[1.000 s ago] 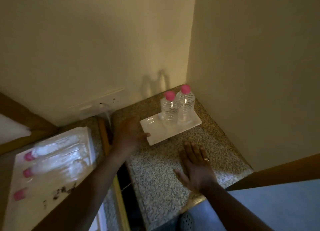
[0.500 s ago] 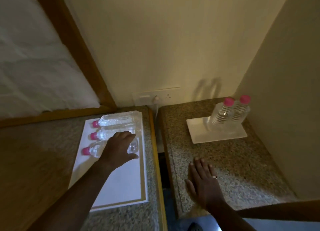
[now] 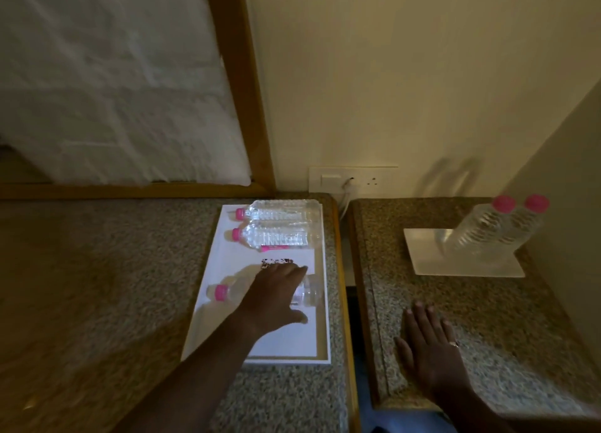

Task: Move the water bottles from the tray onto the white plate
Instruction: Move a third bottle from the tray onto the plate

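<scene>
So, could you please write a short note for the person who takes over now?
Left hand: laid over the nearest lying bottle on the tray, fingers curled around it; not lifted yet.
Right hand: flat on the right counter, empty.
Done: two bottles stand on the white plate.
Left: three bottles lying on the tray, including the two at the back.

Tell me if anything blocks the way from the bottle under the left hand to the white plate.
Nothing solid does. Between the nearest bottle under the left hand and the plate lies only a gap between the counters. Two bottles already stand on the plate's right side.
</scene>
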`<action>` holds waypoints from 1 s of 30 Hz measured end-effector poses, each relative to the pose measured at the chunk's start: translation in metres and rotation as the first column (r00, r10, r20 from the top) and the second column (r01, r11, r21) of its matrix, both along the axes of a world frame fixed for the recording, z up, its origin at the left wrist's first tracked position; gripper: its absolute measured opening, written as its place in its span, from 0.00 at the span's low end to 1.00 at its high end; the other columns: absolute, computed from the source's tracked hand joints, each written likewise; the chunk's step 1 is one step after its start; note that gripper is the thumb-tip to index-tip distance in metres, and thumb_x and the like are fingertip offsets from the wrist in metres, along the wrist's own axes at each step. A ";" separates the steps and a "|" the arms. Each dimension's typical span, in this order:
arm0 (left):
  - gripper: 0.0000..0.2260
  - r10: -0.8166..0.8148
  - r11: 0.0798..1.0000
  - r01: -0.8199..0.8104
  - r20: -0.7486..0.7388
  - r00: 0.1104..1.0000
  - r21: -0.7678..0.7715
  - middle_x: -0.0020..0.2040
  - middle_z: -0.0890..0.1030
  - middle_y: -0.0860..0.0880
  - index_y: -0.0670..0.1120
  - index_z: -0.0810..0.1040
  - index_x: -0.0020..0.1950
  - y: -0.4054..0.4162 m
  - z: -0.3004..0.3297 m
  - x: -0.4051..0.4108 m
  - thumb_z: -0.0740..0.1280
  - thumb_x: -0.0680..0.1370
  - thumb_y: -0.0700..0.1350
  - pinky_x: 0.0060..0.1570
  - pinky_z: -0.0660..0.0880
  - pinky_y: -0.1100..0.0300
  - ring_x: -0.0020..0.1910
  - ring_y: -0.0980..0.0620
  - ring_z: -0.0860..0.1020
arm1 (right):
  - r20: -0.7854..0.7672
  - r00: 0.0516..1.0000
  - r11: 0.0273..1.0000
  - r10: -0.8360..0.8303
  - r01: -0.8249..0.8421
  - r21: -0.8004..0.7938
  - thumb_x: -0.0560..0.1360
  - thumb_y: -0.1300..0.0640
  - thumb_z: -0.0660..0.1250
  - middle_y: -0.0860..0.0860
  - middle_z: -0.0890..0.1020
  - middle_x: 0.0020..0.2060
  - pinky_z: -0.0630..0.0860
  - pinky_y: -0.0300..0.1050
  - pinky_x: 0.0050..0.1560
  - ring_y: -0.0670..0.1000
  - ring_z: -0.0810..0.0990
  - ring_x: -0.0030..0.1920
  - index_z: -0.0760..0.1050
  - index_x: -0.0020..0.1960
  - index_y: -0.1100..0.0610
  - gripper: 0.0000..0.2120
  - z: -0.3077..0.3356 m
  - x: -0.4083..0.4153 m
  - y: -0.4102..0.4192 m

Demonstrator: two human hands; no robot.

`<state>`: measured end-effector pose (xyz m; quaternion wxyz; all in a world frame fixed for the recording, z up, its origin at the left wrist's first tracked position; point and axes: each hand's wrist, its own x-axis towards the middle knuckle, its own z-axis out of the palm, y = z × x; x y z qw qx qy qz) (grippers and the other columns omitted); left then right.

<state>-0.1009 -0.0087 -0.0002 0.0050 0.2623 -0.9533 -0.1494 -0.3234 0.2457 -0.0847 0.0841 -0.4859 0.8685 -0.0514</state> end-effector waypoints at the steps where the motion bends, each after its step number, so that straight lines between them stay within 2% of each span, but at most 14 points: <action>1: 0.44 0.035 0.999 -0.034 0.014 0.999 -0.012 0.74 0.70 0.47 0.48 0.63 0.76 -0.003 0.000 0.009 0.76 0.66 0.61 0.72 0.60 0.51 0.73 0.45 0.66 | -0.002 1.000 1.000 -0.001 0.001 0.007 0.80 0.36 0.39 0.63 0.67 0.72 0.64 0.67 0.67 0.65 0.64 0.72 0.69 0.71 0.63 0.39 -0.001 -0.001 0.001; 5: 0.42 0.212 0.977 -0.210 0.072 0.975 -0.036 0.71 0.73 0.49 0.50 0.64 0.75 -0.029 -0.004 0.064 0.77 0.65 0.58 0.69 0.65 0.51 0.70 0.46 0.70 | -0.015 1.000 1.000 -0.003 0.004 0.020 0.80 0.36 0.40 0.63 0.67 0.72 0.63 0.67 0.67 0.64 0.63 0.72 0.69 0.71 0.63 0.38 -0.003 -0.001 0.001; 8: 0.38 0.336 0.927 -0.342 0.059 0.940 0.156 0.67 0.77 0.47 0.50 0.70 0.71 -0.046 -0.005 0.082 0.79 0.65 0.53 0.62 0.72 0.55 0.65 0.46 0.74 | -0.018 1.000 1.000 -0.007 0.007 0.023 0.80 0.36 0.40 0.63 0.67 0.72 0.64 0.68 0.66 0.64 0.62 0.72 0.69 0.71 0.63 0.38 -0.004 -0.001 0.001; 12: 0.37 0.415 0.860 -0.389 -0.009 0.910 0.332 0.62 0.80 0.50 0.50 0.74 0.66 -0.048 -0.011 0.082 0.82 0.60 0.54 0.55 0.74 0.59 0.60 0.49 0.77 | -0.016 1.000 1.000 -0.010 0.010 0.015 0.80 0.36 0.39 0.63 0.66 0.72 0.63 0.69 0.66 0.65 0.62 0.72 0.69 0.71 0.63 0.38 -0.004 0.000 0.001; 18: 0.29 0.395 0.877 -0.344 -0.098 0.913 0.336 0.49 0.80 0.55 0.49 0.78 0.58 -0.045 -0.002 0.082 0.83 0.60 0.51 0.41 0.72 0.66 0.48 0.52 0.78 | -0.029 1.000 1.000 -0.009 0.010 0.014 0.80 0.36 0.40 0.63 0.66 0.72 0.63 0.68 0.66 0.65 0.63 0.72 0.69 0.71 0.63 0.38 -0.005 -0.001 0.001; 21: 0.30 0.292 0.928 -0.238 -0.164 0.942 0.286 0.52 0.79 0.57 0.52 0.78 0.58 -0.049 0.036 0.068 0.82 0.60 0.54 0.42 0.73 0.68 0.49 0.56 0.78 | -0.031 1.000 1.000 0.000 0.001 0.007 0.80 0.37 0.41 0.62 0.66 0.73 0.62 0.67 0.67 0.64 0.61 0.73 0.67 0.72 0.62 0.37 -0.008 -0.001 0.002; 24: 0.29 0.184 0.968 -0.134 -0.238 0.954 0.210 0.52 0.78 0.63 0.56 0.77 0.58 -0.050 0.075 0.043 0.79 0.59 0.60 0.42 0.68 0.76 0.48 0.62 0.76 | -0.033 0.999 1.000 0.000 0.000 -0.006 0.80 0.36 0.42 0.61 0.66 0.73 0.62 0.67 0.68 0.63 0.61 0.73 0.67 0.72 0.62 0.36 -0.013 -0.003 0.004; 26: 0.30 0.180 0.959 -0.098 -0.304 0.935 0.267 0.52 0.77 0.64 0.57 0.76 0.58 -0.045 0.087 0.025 0.80 0.59 0.60 0.41 0.70 0.76 0.50 0.65 0.75 | -0.026 1.000 1.000 -0.002 0.001 -0.015 0.80 0.36 0.42 0.61 0.66 0.73 0.62 0.66 0.68 0.63 0.61 0.73 0.67 0.72 0.61 0.36 -0.015 -0.004 0.005; 28: 0.31 0.184 0.942 -0.072 -0.324 0.928 0.329 0.54 0.78 0.60 0.56 0.76 0.61 -0.037 0.086 0.008 0.81 0.61 0.56 0.44 0.72 0.75 0.52 0.63 0.76 | -0.018 1.000 1.000 -0.004 0.003 -0.013 0.80 0.36 0.43 0.60 0.65 0.74 0.62 0.65 0.68 0.62 0.61 0.74 0.67 0.72 0.61 0.36 -0.018 -0.006 0.006; 30: 0.31 0.223 0.912 -0.072 -0.340 0.914 0.403 0.56 0.78 0.60 0.56 0.75 0.63 -0.030 0.078 -0.003 0.81 0.62 0.54 0.49 0.73 0.73 0.55 0.64 0.76 | -0.009 1.000 1.000 0.000 0.000 -0.011 0.80 0.36 0.43 0.60 0.65 0.73 0.62 0.65 0.68 0.62 0.61 0.74 0.68 0.72 0.61 0.36 -0.019 -0.006 0.005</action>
